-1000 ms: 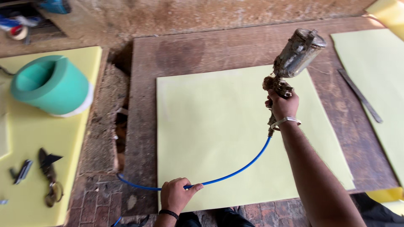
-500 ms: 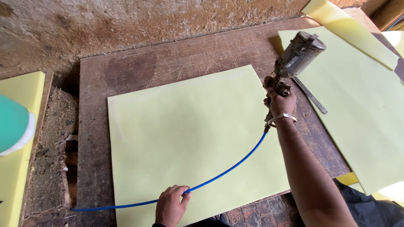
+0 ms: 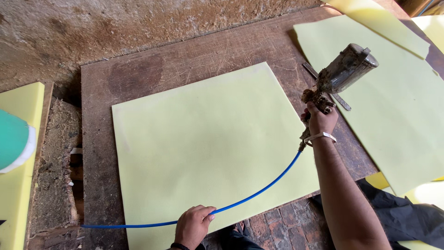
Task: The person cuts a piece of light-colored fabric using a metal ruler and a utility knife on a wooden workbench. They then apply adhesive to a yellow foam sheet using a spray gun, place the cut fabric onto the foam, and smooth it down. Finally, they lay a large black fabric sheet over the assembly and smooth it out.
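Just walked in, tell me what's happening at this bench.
A person stands over a worn wooden board with a pale yellow sheet lying flat on it. The right hand grips a grimy spray gun raised above the sheet's right edge. The left hand holds the blue hose running to the gun. More yellow sheets lie to the right.

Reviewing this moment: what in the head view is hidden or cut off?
- Spray gun: its handle and trigger are covered by the right hand.
- Blue hose: passes under the left hand; its far end leaves view at lower left.
- Teal container: cut by the left edge.
- Metal strip: partly behind the gun.
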A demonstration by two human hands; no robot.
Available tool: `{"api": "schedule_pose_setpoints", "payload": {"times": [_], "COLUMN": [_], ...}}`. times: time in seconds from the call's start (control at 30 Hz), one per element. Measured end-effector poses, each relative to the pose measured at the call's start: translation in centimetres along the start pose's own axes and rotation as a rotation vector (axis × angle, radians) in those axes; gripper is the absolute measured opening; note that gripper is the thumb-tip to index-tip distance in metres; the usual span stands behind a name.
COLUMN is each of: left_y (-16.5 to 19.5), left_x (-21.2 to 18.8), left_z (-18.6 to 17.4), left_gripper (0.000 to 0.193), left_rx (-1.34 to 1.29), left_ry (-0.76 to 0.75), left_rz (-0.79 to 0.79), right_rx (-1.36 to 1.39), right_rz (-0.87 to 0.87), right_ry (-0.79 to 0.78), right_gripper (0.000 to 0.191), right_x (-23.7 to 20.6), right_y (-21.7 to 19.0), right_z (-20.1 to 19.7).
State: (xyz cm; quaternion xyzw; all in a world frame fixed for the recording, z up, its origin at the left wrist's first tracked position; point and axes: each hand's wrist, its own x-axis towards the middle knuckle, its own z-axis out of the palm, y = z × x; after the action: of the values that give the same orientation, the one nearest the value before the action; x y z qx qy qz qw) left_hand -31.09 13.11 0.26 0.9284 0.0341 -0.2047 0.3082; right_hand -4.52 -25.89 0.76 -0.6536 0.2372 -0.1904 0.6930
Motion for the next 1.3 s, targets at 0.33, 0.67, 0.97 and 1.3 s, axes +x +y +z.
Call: {"api": "schedule_pose_setpoints", "payload": {"times": [0.33,0.67,0.97,1.3], "left_y": [-0.7,-1.3,-5.4,-19.7], "left_x": [-4.2,-7.3,-10.6,-16.0], "left_z": [3.0,4.1,2.6,-2.3], "left_gripper": [0.026,0.029,0.034,0.035], "left_rx": [-0.032,0.023,0.419,0.281], "left_ry": [-0.076,-0.224,-0.42,-0.317], "left_rz": [0.07,0.145,0.044,-0.055], "right_rx": [-0.154,-0.166,-0.133,-0.141], "right_rz": [0.036,0.103,0.109,0.246], "right_ry": [0.018,0.17,0.216,0.004], "right_gripper": [0.014,0.011,0.011,0.012], "right_x": [-8.1,-16.9,-26.3,-41.3], "right_y": [3.3,5.4,5.9,7.8], "right_z": [-11.6,-21.2,-22.2,-12.2]}}
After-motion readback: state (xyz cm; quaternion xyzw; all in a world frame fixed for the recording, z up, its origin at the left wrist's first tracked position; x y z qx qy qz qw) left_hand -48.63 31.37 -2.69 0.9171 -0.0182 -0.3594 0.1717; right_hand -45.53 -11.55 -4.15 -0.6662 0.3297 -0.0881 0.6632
